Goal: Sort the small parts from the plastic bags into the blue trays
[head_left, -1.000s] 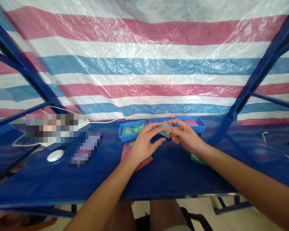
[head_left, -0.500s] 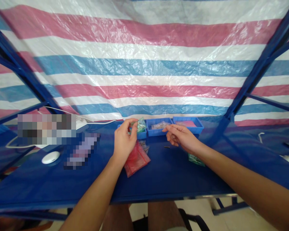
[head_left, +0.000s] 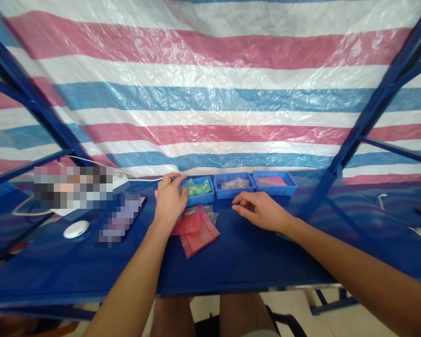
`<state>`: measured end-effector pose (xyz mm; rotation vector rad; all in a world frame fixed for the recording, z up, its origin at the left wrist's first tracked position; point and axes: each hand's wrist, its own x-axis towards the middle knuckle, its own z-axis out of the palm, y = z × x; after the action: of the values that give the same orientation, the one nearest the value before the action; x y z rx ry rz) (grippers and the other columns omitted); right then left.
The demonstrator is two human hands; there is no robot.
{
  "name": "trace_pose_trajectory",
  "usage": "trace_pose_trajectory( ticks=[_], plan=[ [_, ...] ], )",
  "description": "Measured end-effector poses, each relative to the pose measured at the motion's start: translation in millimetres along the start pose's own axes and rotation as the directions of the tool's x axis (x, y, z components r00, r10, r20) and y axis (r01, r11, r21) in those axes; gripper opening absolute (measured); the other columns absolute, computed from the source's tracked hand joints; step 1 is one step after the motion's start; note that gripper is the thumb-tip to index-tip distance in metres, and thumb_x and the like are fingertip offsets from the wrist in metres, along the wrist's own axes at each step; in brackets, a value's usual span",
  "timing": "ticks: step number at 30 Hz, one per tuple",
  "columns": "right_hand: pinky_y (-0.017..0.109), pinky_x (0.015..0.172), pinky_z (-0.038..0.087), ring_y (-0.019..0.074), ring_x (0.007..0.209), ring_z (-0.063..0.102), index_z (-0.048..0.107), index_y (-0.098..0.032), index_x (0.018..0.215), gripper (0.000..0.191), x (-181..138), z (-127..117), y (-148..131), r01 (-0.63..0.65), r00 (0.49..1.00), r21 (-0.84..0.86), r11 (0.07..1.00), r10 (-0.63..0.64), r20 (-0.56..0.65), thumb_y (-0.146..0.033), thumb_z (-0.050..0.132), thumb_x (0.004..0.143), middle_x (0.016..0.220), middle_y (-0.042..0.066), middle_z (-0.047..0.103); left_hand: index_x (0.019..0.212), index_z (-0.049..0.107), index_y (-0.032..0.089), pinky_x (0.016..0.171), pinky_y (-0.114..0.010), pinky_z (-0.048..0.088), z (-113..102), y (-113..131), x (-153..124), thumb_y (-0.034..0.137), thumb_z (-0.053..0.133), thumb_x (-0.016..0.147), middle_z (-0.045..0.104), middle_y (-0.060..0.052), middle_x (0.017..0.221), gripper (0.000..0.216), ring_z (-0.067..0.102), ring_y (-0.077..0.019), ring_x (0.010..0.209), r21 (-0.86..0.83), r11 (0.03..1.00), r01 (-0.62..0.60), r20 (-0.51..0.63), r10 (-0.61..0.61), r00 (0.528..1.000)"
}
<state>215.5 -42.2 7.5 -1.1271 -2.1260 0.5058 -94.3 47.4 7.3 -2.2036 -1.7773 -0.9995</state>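
My left hand [head_left: 168, 202] rests at the left rim of a blue tray [head_left: 200, 199], its fingers loosely bent with nothing seen in them. Small green bags [head_left: 196, 188] lie in that tray. Just below the hand sits a pile of red plastic bags [head_left: 198, 230] on the blue table. My right hand [head_left: 263, 211] lies low on the table in front of the middle tray [head_left: 233, 192], fingertips drawn together and pointing left. Whatever is beneath those fingertips is hidden.
A third blue tray [head_left: 275, 189] with pink bags stands at the right of the row. A white round device [head_left: 76, 229] and white cables lie at the left. A striped tarp hangs behind, and blue frame posts [head_left: 368, 117] slant up on both sides.
My left hand carried a green bag left from between both hands and let it go in the left tray. My right hand dropped onto the table over a small dark piece.
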Motion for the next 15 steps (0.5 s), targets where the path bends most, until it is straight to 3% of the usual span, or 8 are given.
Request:
trace_pose_trajectory(
  ticks=[4,7,12,15],
  plan=[
    [0.034,0.080,0.053,0.0223,0.084,0.071,0.076,-0.024,0.118,0.029,-0.2,-25.1,-2.8,0.080,0.989,-0.216,0.973,-0.051,0.140,-0.045,0.065,0.100,0.100,0.006,0.079,0.120,0.078,0.029,0.106,-0.047,0.048,-4.1,7.7,-1.3,0.043,0.050,0.103,0.072,-0.006,0.130,0.036,0.062,-0.0320,0.124,-0.042,0.998,-0.053,0.096,0.057,0.994],
    [0.039,0.094,0.054,0.0285,0.107,0.071,0.074,-0.026,0.128,0.041,-12.6,-48.5,-2.9,0.071,0.973,-0.308,0.949,0.002,0.231,-0.051,0.070,0.095,0.116,0.009,0.077,0.112,0.080,0.027,0.103,-0.045,0.049,-3.8,9.6,-1.8,0.049,0.052,0.102,0.075,-0.007,0.122,0.037,0.066,-0.0304,0.116,-0.049,0.997,-0.062,0.179,0.069,0.981],
    [0.045,0.106,0.055,0.0349,0.128,0.064,0.063,-0.025,0.145,0.067,-64.1,-69.9,-4.8,-0.001,0.936,-0.438,0.899,0.155,0.316,-0.056,0.078,0.087,0.143,0.014,0.063,0.105,0.080,0.027,0.104,-0.044,0.048,-5.5,11.5,-3.0,0.034,0.054,0.098,0.075,-0.006,0.121,0.027,0.067,-0.0288,0.116,-0.040,0.999,-0.028,0.179,0.034,0.983],
    [0.047,0.107,0.056,0.0343,0.130,0.064,0.062,-0.023,0.147,0.053,-93.4,-63.9,-4.6,-0.016,0.935,-0.544,0.839,0.205,0.289,-0.039,0.067,0.096,0.146,0.015,0.062,0.104,0.079,0.026,0.108,-0.047,0.044,-9.2,15.5,-4.3,0.034,0.054,0.098,0.075,-0.006,0.121,0.027,0.065,-0.0293,0.117,-0.033,0.998,-0.046,0.119,0.050,0.992]
  ],
)
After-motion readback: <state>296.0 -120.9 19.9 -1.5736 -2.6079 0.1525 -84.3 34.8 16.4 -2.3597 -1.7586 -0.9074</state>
